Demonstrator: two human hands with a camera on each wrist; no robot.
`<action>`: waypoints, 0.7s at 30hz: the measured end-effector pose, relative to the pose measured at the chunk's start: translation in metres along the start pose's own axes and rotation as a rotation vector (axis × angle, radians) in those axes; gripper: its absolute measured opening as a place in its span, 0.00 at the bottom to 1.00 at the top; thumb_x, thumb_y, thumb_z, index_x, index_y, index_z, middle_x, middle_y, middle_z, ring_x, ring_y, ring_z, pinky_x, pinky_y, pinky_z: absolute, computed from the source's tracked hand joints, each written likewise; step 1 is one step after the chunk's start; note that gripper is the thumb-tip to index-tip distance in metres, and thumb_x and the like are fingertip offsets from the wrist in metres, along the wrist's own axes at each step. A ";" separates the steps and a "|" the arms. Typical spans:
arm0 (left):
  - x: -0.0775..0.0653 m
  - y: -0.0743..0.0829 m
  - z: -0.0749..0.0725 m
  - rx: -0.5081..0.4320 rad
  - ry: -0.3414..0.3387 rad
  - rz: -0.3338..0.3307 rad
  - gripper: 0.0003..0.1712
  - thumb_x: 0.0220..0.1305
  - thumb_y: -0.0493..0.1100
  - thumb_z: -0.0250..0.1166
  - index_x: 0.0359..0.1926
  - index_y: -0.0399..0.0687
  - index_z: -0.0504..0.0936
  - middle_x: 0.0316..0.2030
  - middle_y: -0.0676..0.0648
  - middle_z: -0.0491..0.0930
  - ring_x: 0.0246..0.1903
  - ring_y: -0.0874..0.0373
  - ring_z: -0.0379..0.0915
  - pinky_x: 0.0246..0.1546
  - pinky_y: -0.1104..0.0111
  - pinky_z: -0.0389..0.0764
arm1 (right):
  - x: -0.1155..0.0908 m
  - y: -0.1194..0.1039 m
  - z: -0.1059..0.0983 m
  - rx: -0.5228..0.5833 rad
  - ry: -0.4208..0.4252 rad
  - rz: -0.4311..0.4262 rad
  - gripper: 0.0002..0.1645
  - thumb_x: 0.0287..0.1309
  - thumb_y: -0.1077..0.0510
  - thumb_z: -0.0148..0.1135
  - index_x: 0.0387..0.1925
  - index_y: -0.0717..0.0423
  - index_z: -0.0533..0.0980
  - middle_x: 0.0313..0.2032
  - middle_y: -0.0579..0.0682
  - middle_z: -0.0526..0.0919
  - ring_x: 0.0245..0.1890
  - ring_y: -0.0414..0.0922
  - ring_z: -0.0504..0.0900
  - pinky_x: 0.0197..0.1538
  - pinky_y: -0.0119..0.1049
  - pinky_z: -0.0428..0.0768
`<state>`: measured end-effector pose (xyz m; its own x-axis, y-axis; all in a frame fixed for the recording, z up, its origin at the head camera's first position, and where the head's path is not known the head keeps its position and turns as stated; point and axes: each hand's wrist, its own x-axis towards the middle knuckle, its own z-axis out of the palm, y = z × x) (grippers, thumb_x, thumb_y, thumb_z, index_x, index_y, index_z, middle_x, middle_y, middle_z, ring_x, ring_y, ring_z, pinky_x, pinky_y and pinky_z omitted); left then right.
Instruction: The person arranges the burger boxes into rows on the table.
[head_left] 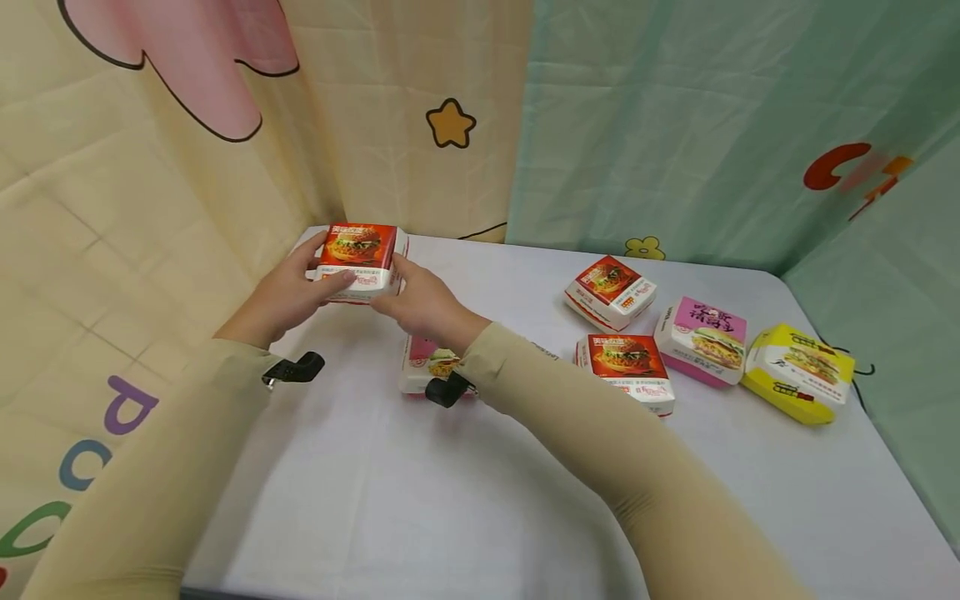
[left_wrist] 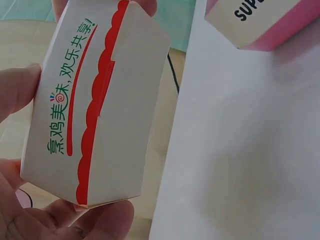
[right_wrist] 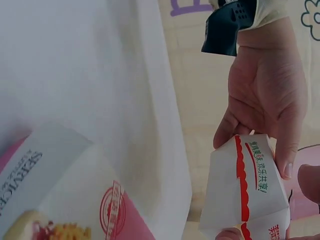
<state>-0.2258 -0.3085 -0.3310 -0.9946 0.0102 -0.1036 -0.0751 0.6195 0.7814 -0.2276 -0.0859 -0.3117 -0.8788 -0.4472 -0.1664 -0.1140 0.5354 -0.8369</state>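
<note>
Both hands hold a red-and-white burger box (head_left: 358, 248) up at the far left of the table. My left hand (head_left: 287, 290) grips its left side, thumb along the front and fingers around the edge. On the opposite side, my right hand (head_left: 431, 307) holds the near right corner. The left wrist view shows the box side (left_wrist: 117, 125) with green lettering and a red scalloped band. In the right wrist view the left hand (right_wrist: 270, 85) has its thumb on one face and fingers beneath. A pink-and-white burger box (head_left: 420, 367) lies under my right wrist, partly hidden.
Toward the right of the white table (head_left: 337, 500) sit two more red-and-white boxes, one farther back (head_left: 611, 292) and one nearer (head_left: 626, 371). Beside them are a pink box (head_left: 702, 340) and a yellow box (head_left: 798, 372). Printed curtains (head_left: 420, 50) hang around the table.
</note>
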 end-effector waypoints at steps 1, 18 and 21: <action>0.002 0.003 0.002 -0.001 -0.002 0.007 0.57 0.71 0.66 0.64 0.86 0.67 0.38 0.78 0.30 0.56 0.63 0.37 0.70 0.64 0.47 0.79 | 0.000 0.001 -0.003 -0.012 0.005 0.003 0.48 0.72 0.49 0.66 0.84 0.41 0.54 0.80 0.46 0.65 0.66 0.47 0.70 0.73 0.47 0.74; 0.024 0.032 0.026 -0.022 -0.004 0.062 0.55 0.71 0.63 0.66 0.86 0.68 0.41 0.74 0.33 0.63 0.57 0.42 0.73 0.57 0.57 0.80 | 0.005 0.029 -0.034 -0.094 0.151 0.025 0.47 0.75 0.44 0.63 0.85 0.42 0.51 0.82 0.45 0.61 0.76 0.44 0.67 0.76 0.45 0.71; 0.027 0.034 0.029 -0.024 -0.004 0.064 0.55 0.71 0.63 0.66 0.86 0.68 0.41 0.74 0.32 0.63 0.59 0.40 0.72 0.59 0.54 0.80 | 0.006 0.031 -0.035 -0.099 0.171 0.043 0.46 0.75 0.43 0.62 0.85 0.40 0.52 0.82 0.44 0.61 0.77 0.44 0.65 0.78 0.46 0.69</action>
<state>-0.2534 -0.2648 -0.3251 -0.9971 0.0523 -0.0549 -0.0127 0.5989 0.8007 -0.2526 -0.0463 -0.3203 -0.9489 -0.2983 -0.1029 -0.1118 0.6229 -0.7742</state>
